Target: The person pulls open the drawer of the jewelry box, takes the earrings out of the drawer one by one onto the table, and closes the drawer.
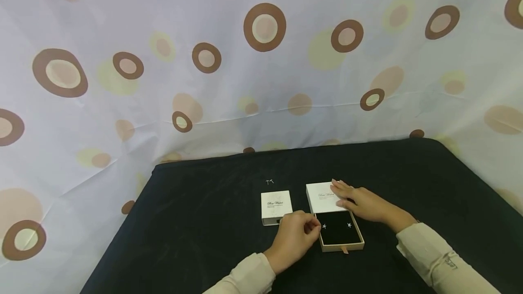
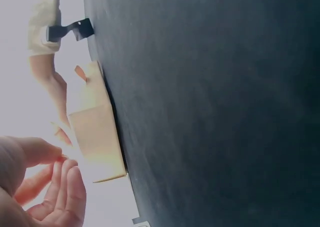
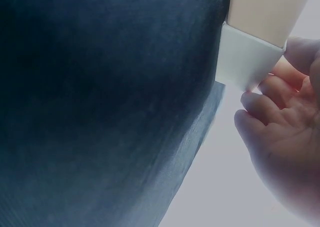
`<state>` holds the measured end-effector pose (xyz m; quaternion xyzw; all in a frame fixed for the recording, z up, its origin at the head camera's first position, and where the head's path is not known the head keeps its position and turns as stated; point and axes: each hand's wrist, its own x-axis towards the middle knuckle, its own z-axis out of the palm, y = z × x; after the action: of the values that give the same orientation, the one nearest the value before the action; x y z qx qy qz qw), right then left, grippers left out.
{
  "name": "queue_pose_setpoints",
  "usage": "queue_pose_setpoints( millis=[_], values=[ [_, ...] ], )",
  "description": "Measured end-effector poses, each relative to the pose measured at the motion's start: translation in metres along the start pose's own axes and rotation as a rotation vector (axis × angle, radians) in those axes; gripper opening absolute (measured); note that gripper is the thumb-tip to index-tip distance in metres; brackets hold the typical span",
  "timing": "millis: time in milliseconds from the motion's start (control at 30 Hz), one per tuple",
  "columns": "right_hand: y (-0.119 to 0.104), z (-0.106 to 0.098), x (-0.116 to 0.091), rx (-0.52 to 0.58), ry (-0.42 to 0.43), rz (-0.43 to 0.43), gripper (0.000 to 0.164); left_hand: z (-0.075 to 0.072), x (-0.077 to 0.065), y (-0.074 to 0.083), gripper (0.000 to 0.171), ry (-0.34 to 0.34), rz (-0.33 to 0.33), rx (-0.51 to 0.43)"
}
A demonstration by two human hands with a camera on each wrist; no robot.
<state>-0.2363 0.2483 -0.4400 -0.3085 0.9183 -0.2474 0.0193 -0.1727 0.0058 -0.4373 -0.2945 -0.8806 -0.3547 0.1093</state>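
A white sleeve box point(image 1: 321, 195) has its tan drawer point(image 1: 342, 246) slid out toward the near side, showing a black pad point(image 1: 337, 235). At the pad's left edge is a small silver star-shaped earring point(image 1: 324, 226), which my left hand point(image 1: 295, 238) pinches between thumb and forefinger. The pinched piece is mostly hidden in the left wrist view. A second star-shaped earring point(image 1: 349, 225) sits at the pad's right. My right hand point(image 1: 363, 201) rests on the right side of the sleeve, its fingers spread and lightly bent.
Left of the sleeve stands a smaller white box point(image 1: 276, 204) with printed lettering. Two tiny T-shaped pieces point(image 1: 269, 181) lie behind it on the black tablecloth point(image 1: 196, 221). A patterned curtain point(image 1: 229, 90) hangs behind the table. An orange pull tab point(image 1: 344, 249) sticks out of the drawer.
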Motion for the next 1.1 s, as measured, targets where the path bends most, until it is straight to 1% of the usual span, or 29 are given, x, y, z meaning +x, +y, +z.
queue_pose_setpoints(
  millis=[133, 367, 467, 633, 767, 1000, 1100],
  values=[
    [-0.001, 0.000, 0.000, 0.001, -0.004, -0.006, 0.055, 0.002, 0.005, -0.003, 0.006, -0.038, -0.022, 0.039],
    [-0.002, -0.002, 0.001, 0.000, -0.002, -0.022, 0.055, 0.006, 0.013, -0.004, 0.004, -0.087, -0.045, 0.034],
    [-0.002, -0.003, 0.001, 0.002, -0.004, -0.016, 0.055, 0.006, 0.014, -0.003, 0.005, -0.101, -0.037, 0.045],
    [-0.001, -0.001, 0.001, 0.004, -0.004, 0.009, 0.054, 0.006, 0.016, 0.003, 0.006, -0.121, -0.033, 0.103],
    [-0.001, 0.000, 0.001, 0.003, -0.005, 0.013, 0.054, 0.007, 0.018, 0.007, 0.007, -0.144, -0.060, 0.152],
    [0.000, -0.001, 0.001, 0.006, -0.011, 0.023, 0.054, 0.010, 0.024, 0.014, 0.020, -0.173, -0.092, 0.238],
    [0.000, -0.001, 0.001, 0.007, -0.014, 0.023, 0.055, 0.011, 0.025, 0.016, 0.022, -0.191, -0.099, 0.275]
  ],
)
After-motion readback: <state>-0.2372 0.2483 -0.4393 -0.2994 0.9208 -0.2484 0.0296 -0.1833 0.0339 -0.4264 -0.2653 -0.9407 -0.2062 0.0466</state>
